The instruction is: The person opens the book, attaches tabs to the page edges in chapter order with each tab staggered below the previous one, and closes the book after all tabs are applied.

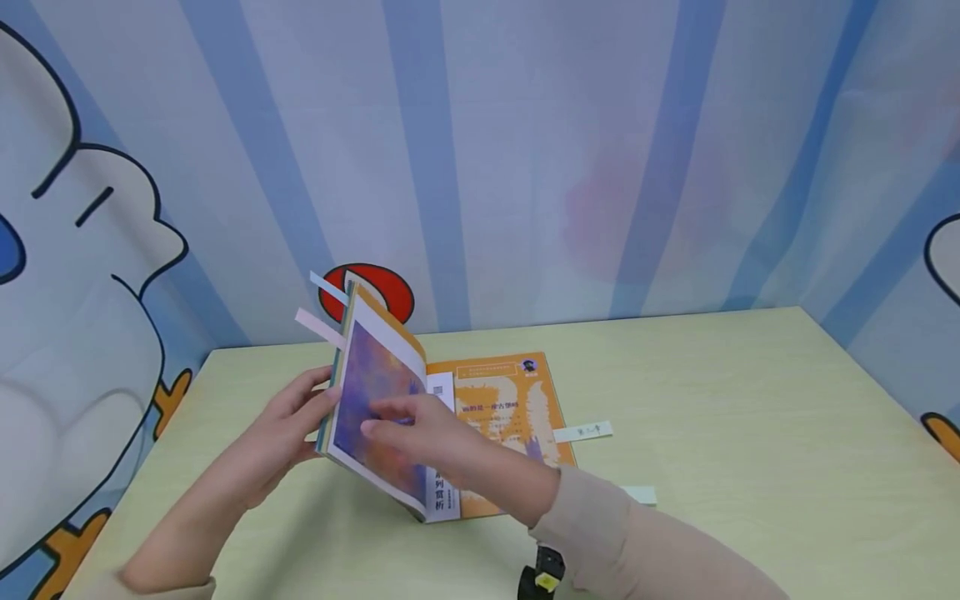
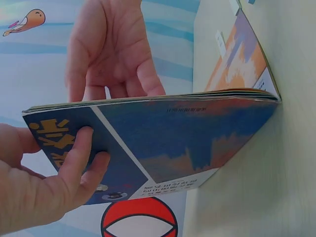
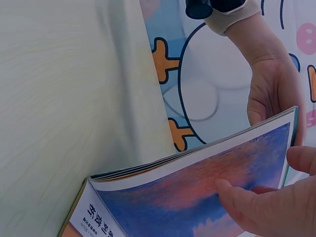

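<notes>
An open picture book (image 1: 378,400) stands tilted up on its left half, a blue and orange painting on that page. My left hand (image 1: 288,425) grips its outer edge, thumb at the page side; in the left wrist view, the fingers (image 2: 81,160) lie on the dark blue cover. My right hand (image 1: 427,437) is over the painted page with its fingers loosely extended; whether they touch the paper I cannot tell. The book's orange right page (image 1: 517,383) lies on the table. A pink paper tab (image 1: 320,327) and a pale blue tab (image 1: 328,287) stick out at the left.
A pale tab with handwriting (image 1: 583,432) juts from the right page, and another pale tab (image 1: 640,495) shows beside my right sleeve. A black object with a yellow patch (image 1: 547,575) is at the bottom. Behind the light wooden table (image 1: 712,392) hangs a striped cartoon curtain (image 1: 525,167).
</notes>
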`<state>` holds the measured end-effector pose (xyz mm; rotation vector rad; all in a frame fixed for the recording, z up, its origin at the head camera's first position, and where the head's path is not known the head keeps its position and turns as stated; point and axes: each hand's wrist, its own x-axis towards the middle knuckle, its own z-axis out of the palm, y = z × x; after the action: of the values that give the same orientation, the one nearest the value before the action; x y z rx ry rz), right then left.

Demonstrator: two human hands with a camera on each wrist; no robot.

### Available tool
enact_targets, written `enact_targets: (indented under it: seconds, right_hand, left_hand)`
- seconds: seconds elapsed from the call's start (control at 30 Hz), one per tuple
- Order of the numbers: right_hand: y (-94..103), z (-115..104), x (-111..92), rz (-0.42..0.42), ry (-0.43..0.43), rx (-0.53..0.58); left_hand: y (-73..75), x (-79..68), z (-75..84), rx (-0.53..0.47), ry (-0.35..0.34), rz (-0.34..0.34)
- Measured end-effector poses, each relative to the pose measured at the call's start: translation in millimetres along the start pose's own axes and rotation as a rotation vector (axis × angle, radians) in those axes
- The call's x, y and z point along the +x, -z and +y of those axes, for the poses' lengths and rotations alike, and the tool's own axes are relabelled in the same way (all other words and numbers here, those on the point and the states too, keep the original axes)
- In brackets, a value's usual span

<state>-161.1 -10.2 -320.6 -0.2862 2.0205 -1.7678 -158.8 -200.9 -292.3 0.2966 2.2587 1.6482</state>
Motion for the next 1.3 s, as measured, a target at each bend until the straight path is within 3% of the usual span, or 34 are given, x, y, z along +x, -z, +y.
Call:
enact_targets:
  seconds: [0.37,0.73,1.0,1.3]
  right_hand:
    - [6.0,-2.9,-1.5,0.066,0.000,0.052]
    - [16.8,-6.3,-0.5,0.156,0.024,0.125]
    - [28.0,-6.3,-7.6,0.192,0.046,0.199]
    - [43.8,-6.8,-19.0,0.190,0.069,0.184]
  left_hand:
    - [-16.7,7.6,2.4,-0.059,-0.042,-0.057]
    - [-42.2,19.2,8.9,-0.150,-0.036,-0.079]
    - [-57.8,24.6,10.4,-0.142,-0.034,-0.088]
    - [-72.3,32.4,10.2,-0.133,-0.076,-0.148]
